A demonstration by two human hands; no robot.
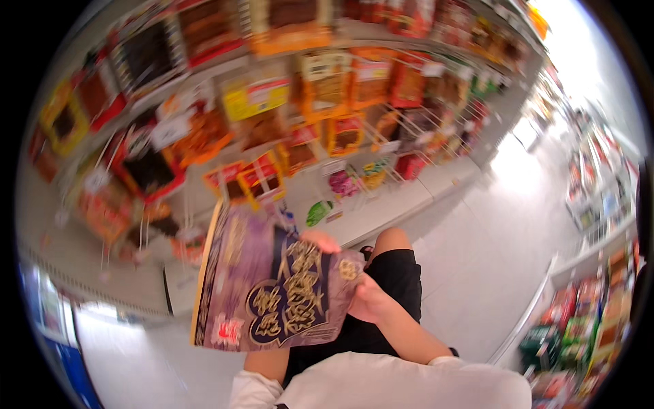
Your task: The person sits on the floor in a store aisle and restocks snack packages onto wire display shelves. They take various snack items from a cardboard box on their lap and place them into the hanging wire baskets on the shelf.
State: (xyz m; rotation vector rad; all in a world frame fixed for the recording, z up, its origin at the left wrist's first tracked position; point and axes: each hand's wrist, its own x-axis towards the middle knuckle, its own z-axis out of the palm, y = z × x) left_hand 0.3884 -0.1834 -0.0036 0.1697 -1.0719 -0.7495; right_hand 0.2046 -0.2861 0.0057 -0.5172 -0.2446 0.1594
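A large purple plastic food pouch with dark blue panels and gold lettering is held up before me, tilted. My right hand grips its right edge, thumb on the front. My left hand is behind the pouch; only its fingers show over the upper edge, and its forearm disappears beneath the lower edge. Just beyond the pouch, small yellow-and-red packets hang on the shelf rack. A green packet lies on the white bottom shelf.
Packaged snacks, such as an orange packet, hang on wire hooks across the shelving ahead. To the right runs a pale tiled floor. A low display bin of packets stands at the lower right. My bent knee is close to the bottom shelf.
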